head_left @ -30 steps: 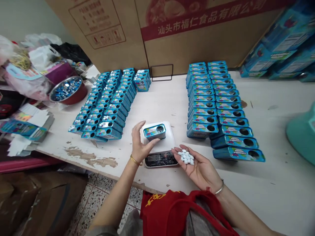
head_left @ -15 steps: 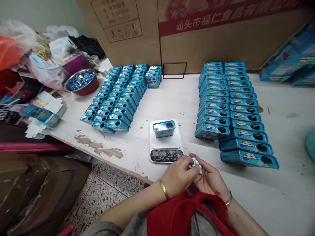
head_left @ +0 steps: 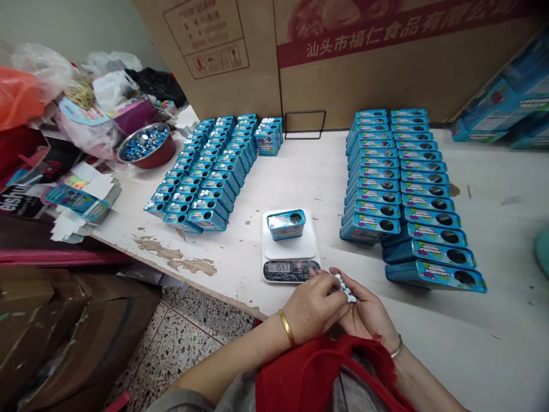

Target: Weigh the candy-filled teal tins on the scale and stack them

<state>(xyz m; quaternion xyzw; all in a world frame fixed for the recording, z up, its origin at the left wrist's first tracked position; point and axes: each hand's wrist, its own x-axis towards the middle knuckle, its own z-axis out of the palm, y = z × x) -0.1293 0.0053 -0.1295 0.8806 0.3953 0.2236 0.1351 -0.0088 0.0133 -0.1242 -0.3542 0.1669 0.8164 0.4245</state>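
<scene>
A blue tin with a round hole in its lid sits on the white platform of a small digital scale whose display shows digits. Just below the scale, near the table's front edge, my right hand is cupped palm up around a heap of white candies. My left hand lies against it with its fingers curled over the candies. Both wrists wear bangles.
Rows of filled blue tins stand left of the scale, rows of tins with dark holes to its right. A red bowl of blue pieces, bags and papers crowd the far left. Cardboard boxes line the back. The white table has worn paint.
My left hand let go of the tin on the scale and came down onto the candies in my right palm. My right hand curled up around them.
</scene>
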